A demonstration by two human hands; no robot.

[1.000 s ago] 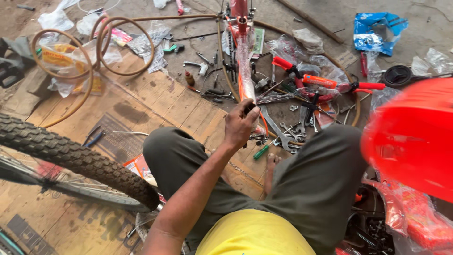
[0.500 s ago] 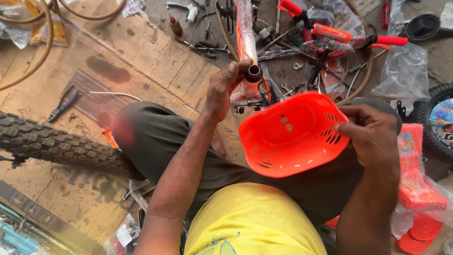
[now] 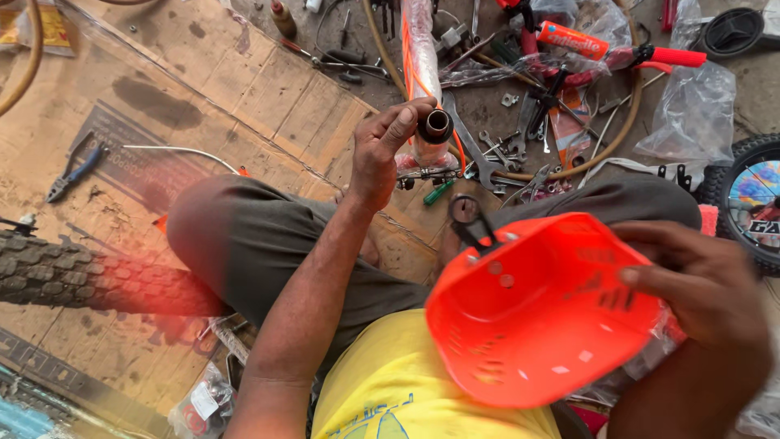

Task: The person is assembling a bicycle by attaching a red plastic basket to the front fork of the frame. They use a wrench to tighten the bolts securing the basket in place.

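Observation:
My left hand (image 3: 383,154) grips the open tube end of a bicycle frame (image 3: 422,73) wrapped in clear plastic with orange trim, which runs away from me over the floor. My right hand (image 3: 699,284) holds an orange plastic bicycle basket (image 3: 536,313) by its right rim, tilted with its open side toward me above my lap. A black metal clamp (image 3: 470,218) sticks up at the basket's far rim. I sit cross-legged in grey trousers and a yellow shirt.
Flattened cardboard (image 3: 203,89) covers the floor at left, with blue-handled pliers (image 3: 73,175) on it. A knobbly tyre (image 3: 89,280) lies by my left knee. Spanners, red handlebar grips (image 3: 617,50), plastic bags (image 3: 682,114) and a small wheel (image 3: 756,195) crowd the far right.
The basket has come in from the right to sit over my lap, and has tilted lower and closer. My left hand stays on the frame's tube end.

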